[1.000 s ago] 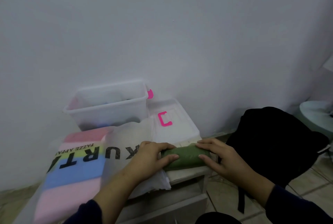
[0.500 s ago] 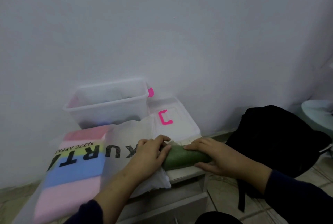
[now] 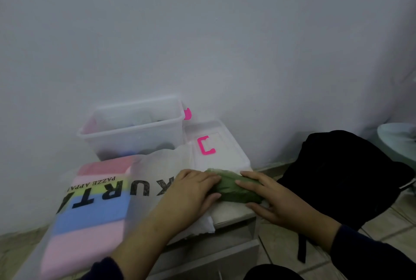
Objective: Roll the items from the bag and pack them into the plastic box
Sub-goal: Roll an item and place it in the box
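Fingers of the left hand [image 3: 193, 191] and right hand [image 3: 276, 198] curl around the green roll [image 3: 234, 189] between them, seemingly gripping it, box [image 3: 135, 126] beyond.

A matt green cloth roll [image 3: 234, 189] lies on a smooth, pale cabinet top [image 3: 231, 213], beside a frosted, translucent plastic bag [image 3: 144, 180] printed with black letters over soft-looking pink, yellow and blue bands. Behind stands a clear, glossy plastic box [image 3: 135, 131] and its cloudy plastic lid [image 3: 225, 144] with a bright pink plastic clip [image 3: 206, 144]. A matt black fabric backpack [image 3: 342, 173] sits against the smooth painted wall [image 3: 202, 31], on a tiled floor [image 3: 382, 223].
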